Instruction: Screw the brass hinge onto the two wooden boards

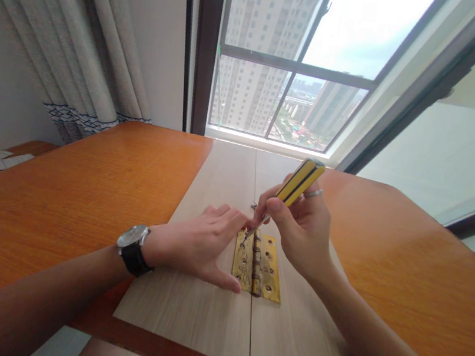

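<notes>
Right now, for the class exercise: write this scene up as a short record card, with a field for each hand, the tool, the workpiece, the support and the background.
Left hand: flat on the board, beside the hinge; wristwatch on the wrist
Right hand: gripping the screwdriver; ring on a finger
Tool: yellow-and-black screwdriver, tip at the hinge's left leaf
Workpiece: brass hinge across the seam of two pale wood-grain boards
Support: orange wooden table
Background: window showing high-rise buildings

Hinge (258,266) across two laminate boards (186,307)
</notes>
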### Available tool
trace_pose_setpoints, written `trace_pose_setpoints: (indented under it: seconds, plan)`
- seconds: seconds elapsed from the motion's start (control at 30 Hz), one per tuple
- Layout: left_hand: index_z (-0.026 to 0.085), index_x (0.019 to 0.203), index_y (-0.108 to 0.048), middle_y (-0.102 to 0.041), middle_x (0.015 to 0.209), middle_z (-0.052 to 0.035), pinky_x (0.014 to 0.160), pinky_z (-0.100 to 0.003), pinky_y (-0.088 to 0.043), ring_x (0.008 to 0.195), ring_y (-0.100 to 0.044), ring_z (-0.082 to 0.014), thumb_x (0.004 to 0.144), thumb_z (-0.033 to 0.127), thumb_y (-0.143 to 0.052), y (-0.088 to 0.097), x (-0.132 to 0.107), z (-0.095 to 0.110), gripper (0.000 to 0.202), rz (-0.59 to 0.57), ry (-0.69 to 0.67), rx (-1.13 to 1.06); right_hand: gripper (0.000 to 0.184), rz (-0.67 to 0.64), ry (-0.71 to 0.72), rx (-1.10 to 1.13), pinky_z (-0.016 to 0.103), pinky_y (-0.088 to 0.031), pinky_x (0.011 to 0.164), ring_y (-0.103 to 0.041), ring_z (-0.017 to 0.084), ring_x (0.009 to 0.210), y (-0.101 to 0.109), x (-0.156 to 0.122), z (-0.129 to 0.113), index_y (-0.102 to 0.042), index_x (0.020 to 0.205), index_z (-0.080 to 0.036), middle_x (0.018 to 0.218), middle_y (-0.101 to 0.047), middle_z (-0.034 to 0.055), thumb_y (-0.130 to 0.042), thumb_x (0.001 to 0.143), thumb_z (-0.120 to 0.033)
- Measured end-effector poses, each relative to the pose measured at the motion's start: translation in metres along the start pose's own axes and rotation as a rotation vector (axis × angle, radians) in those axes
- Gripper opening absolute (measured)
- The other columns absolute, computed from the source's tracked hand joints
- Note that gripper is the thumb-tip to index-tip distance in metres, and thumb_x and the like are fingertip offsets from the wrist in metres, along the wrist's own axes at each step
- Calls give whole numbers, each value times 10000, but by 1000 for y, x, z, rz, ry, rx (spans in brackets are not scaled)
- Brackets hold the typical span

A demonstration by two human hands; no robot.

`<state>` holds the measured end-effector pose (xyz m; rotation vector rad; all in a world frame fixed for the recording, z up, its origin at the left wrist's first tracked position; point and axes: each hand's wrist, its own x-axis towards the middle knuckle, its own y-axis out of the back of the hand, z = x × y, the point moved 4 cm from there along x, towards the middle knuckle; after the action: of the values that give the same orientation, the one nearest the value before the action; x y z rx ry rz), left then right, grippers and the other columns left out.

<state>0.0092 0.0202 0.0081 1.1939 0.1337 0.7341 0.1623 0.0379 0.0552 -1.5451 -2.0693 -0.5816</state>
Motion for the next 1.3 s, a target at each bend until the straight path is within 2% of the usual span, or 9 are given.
trace_pose_setpoints:
  seconds: [0.33,0.7,0.9,0.97,1.03,1.1,1.2,1.3]
  plan:
    - [160,1357,-403,-565,1280,-179,1032,-543,-423,1197,-517,-369,778,659,-746,-1,0,0,838,18,-15,16,280,13,0,-29,255,-552,484,-656,119,517,1,0,-1,-485,932,-257,671,-662,-69,-726,907,-397]
    - [168,1359,-390,-570,1264,-165,1021,-517,-423,1181,-540,-360,781,654,-750,0,1,1,836,6,-12,14,224,0,1,-30,248,-540,513,-664,107,540,2,-1,1,-498,954,-248,709,-665,-69,-693,935,-357]
    - [159,1348,-421,-582,1248,-166,1029,-544,-419,1176,-531,-370,781,701,-719,-1,1,0,838,-8,-9,45,225,-13,-28,-80,273,-561,525,-707,117,580,2,-4,2,-541,1151,-246,948,-749,0,-626,978,-361]
    - [162,1359,-425,-579,1269,-170,1040,-561,-411,1192,-524,-381,776,723,-709,0,2,0,858,-19,-2,46,216,-13,-34,-83,272,-570,525,-713,117,588,1,-4,2,-565,1142,-243,966,-746,4,-636,972,-355]
    - [177,1346,-447,-585,1279,-158,1049,-561,-409,1196,-531,-370,828,712,-663,1,3,0,775,-38,16,7,187,-15,-41,-69,266,-574,522,-710,113,576,1,-3,1,-582,1065,-235,926,-739,-8,-675,947,-346]
    - [197,1287,-492,-602,1268,-135,1061,-542,-410,1207,-538,-339,935,628,-576,3,5,-1,562,-15,52,-54,200,-6,-49,-54,264,-578,521,-707,114,563,0,-2,0,-580,975,-223,886,-730,-17,-732,904,-332]
    - [215,1213,-540,-610,1285,-112,1112,-504,-394,1275,-519,-292,1031,458,-475,8,8,1,310,103,95,-124,259,22,-67,-57,276,-584,526,-703,123,558,0,-1,-4,-590,893,-209,876,-718,-14,-817,817,-306]
    - [215,1160,-592,-636,1259,-106,1135,-464,-403,1268,-540,-269,1037,430,-471,9,11,3,276,202,96,-202,260,22,-80,-102,280,-571,546,-678,118,558,-2,0,-7,-621,820,-199,849,-716,-11,-863,748,-261]
